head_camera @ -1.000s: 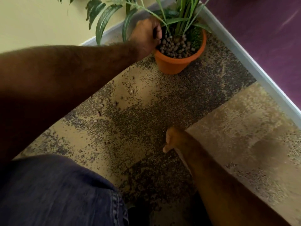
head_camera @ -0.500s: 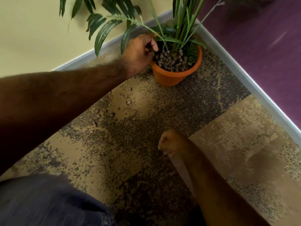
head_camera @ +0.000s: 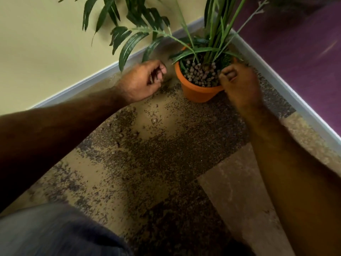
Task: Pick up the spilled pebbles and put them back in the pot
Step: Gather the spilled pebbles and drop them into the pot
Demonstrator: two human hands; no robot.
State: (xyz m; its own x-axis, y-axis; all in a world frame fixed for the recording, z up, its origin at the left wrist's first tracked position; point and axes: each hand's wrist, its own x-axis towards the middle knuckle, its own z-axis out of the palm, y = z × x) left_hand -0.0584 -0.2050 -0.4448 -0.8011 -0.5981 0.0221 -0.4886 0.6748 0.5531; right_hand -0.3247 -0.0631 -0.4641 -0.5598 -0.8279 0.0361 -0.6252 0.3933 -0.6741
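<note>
An orange pot (head_camera: 197, 93) with a green plant (head_camera: 217, 34) stands on the carpet in the corner, filled with brown pebbles (head_camera: 201, 74). Several spilled pebbles (head_camera: 120, 134) lie scattered on the carpet below and left of it. My left hand (head_camera: 145, 80) hovers just left of the pot, apart from it, fingers curled with nothing visible in them. My right hand (head_camera: 238, 84) is at the pot's right rim, fingertips bunched over the pebbles inside. What the bunched fingers pinch is hidden.
Grey skirting (head_camera: 77, 87) runs along the yellow wall at left, and along the purple wall (head_camera: 304, 52) at right. Long leaves (head_camera: 129, 45) hang over the floor left of the pot. My knee in blue jeans (head_camera: 55, 231) fills the lower left.
My left hand has pulled back from the pot's rim to the left. My right hand has risen from the carpet and reached the pot's right rim.
</note>
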